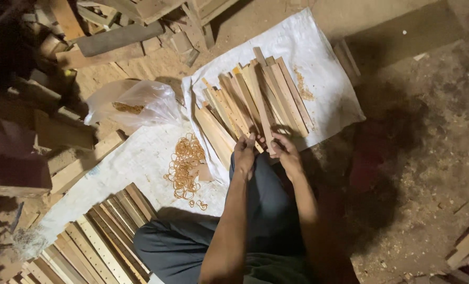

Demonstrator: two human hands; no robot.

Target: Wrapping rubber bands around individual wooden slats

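Both my hands reach forward over my dark trousers to a fan of thin wooden slats [255,97] lying on a white woven sack [318,58]. My left hand [244,155] rests on the near ends of the slats, fingers curled down over them. My right hand [283,150] grips the near end of one long slat [263,105] that runs away from me across the pile. A heap of tan rubber bands [184,163] lies on the sack just left of my left hand.
A clear plastic bag [134,102] with more bands sits at the left. Another row of slats [100,239] lies at lower left. Scrap timber [113,37] is piled at the top left. Dirt floor with sawdust [429,158] spreads to the right.
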